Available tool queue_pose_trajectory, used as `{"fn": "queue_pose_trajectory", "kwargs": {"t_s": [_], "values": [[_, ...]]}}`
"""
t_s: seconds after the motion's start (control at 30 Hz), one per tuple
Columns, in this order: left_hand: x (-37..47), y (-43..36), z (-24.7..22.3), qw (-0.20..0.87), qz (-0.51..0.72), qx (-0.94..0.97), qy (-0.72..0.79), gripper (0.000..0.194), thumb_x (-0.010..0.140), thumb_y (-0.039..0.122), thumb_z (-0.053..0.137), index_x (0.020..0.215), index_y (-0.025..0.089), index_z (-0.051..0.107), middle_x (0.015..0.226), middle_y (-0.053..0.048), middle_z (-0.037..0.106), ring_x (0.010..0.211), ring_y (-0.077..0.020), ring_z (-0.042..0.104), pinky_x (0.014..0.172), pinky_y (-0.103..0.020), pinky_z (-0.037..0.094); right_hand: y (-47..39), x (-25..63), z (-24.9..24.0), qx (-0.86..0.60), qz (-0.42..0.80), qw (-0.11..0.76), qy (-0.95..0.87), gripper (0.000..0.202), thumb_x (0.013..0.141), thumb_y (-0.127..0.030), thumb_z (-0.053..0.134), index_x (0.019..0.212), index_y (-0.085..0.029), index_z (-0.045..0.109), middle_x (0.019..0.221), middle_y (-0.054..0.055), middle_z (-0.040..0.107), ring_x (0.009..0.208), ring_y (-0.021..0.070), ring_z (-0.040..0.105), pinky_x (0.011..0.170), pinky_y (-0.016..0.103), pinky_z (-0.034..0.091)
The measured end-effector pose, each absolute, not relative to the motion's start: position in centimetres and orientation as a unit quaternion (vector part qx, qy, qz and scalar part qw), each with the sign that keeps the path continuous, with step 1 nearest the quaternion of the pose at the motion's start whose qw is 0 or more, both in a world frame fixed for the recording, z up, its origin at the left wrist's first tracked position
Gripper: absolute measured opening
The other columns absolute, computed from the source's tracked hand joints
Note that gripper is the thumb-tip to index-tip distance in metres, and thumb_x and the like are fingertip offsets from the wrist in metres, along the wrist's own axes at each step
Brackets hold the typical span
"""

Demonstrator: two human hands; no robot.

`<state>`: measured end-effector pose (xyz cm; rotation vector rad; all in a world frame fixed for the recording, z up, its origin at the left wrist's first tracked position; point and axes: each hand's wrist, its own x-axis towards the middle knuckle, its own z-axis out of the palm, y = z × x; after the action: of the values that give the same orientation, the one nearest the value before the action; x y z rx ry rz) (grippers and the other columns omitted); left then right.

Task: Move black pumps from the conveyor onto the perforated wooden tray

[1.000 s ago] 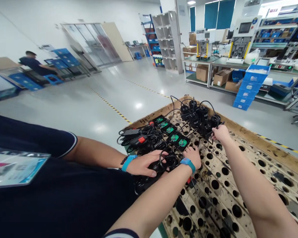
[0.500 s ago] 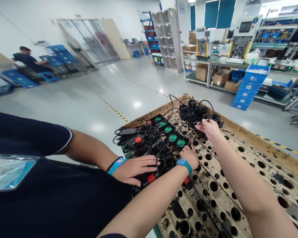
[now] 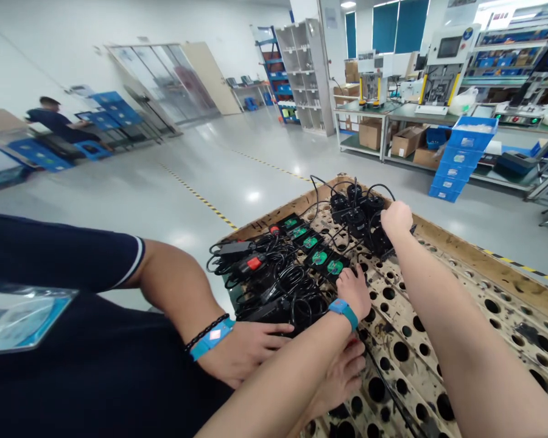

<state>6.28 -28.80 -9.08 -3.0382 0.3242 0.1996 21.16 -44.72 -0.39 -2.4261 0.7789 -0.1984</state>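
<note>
My left hand (image 3: 354, 291), with a teal wristband, rests at the near corner of a black housing with a green circuit board (image 3: 335, 267). Its thumb stands apart from the fingers. Further right, my right hand (image 3: 397, 219) is closed at the cluster of black cylindrical units (image 3: 357, 220); what lies inside its fingers is hidden. A black cable (image 3: 381, 187) arcs toward it. More black housings with green boards (image 3: 309, 243) line up beyond my left hand. Coiled black cables (image 3: 296, 281) lie left of them.
A co-worker's hand (image 3: 246, 350) with a blue wristband is at the cables on the left. Another co-worker's hand (image 3: 342, 377) is under my left forearm. The perforated wooden board (image 3: 420, 283) has a raised rim. Beyond stand stacked blue bins (image 3: 461, 158) and workbenches.
My right hand has moved right and closed more tightly. My left hand has shifted slightly down and right. A second co-worker's hand has appeared beneath my left forearm.
</note>
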Motion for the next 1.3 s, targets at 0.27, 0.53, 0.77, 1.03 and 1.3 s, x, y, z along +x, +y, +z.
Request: {"fn": "queue_pose_trajectory", "kwargs": {"t_s": [0.27,0.53,0.77,1.03,1.3], "values": [[7.0,-28.0,-8.3,0.005,0.038,-0.983,0.179,0.073,0.084,0.048,0.067,0.143,0.008,0.051,0.127,-0.023,0.053,0.115,-0.0357,0.049,0.092,-0.044,0.04,-44.8,15.8,-2.7,-0.937,-0.139,0.28,0.155,0.056,0.089,-0.012,0.044,0.145,-0.012,0.041,0.116,0.015,0.069,0.107,0.0261,0.065,0.092,0.036,0.05],[11.1,-31.7,-4.6,-0.308,-0.021,-0.918,0.251,0.03,0.095,0.03,0.051,0.118,0.014,0.06,0.114,-0.016,0.065,0.106,-0.0252,0.061,0.093,-0.036,0.048,-45.8,14.6,-3.0,-0.934,-0.085,0.284,0.2,0.036,0.087,-0.019,0.05,0.122,-0.013,0.056,0.104,0.016,0.071,0.098,0.0292,0.066,0.085,0.036,0.05],[17.2,-30.9,-4.3,-0.531,-0.005,-0.846,0.049,0.015,0.094,0.019,0.045,0.086,0.019,0.058,0.076,0.0,0.064,0.057,-0.0102,0.06,0.057,-0.021,0.048,-44.8,12.1,-6.0,-0.957,-0.111,0.238,0.124,0.064,0.087,-0.048,0.062,0.135,-0.006,0.05,0.129,0.021,0.062,0.12,0.0348,0.054,0.106,0.044,0.042],[20.8,-30.9,-3.9,-0.564,0.02,-0.819,0.1,0.012,0.091,0.018,0.052,0.085,0.017,0.062,0.085,-0.002,0.07,0.063,-0.0099,0.065,0.06,-0.02,0.051,-43.7,11.7,-9.3,-0.967,-0.114,0.189,0.127,0.086,0.074,-0.026,0.073,0.146,-0.003,0.032,0.128,0.022,0.054,0.117,0.0337,0.049,0.106,0.043,0.039],[24.4,-33.4,-4.2,-0.599,0.098,-0.79,0.09,0.005,0.089,0.015,0.06,0.084,0.016,0.058,0.076,-0.003,0.072,0.054,-0.0079,0.059,0.058,-0.02,0.049,-45.3,11.7,-9.6,-0.967,-0.1,0.201,0.121,0.091,0.072,-0.028,0.075,0.148,-0.003,0.029,0.13,0.022,0.053,0.118,0.0325,0.05,0.104,0.041,0.04]]}}
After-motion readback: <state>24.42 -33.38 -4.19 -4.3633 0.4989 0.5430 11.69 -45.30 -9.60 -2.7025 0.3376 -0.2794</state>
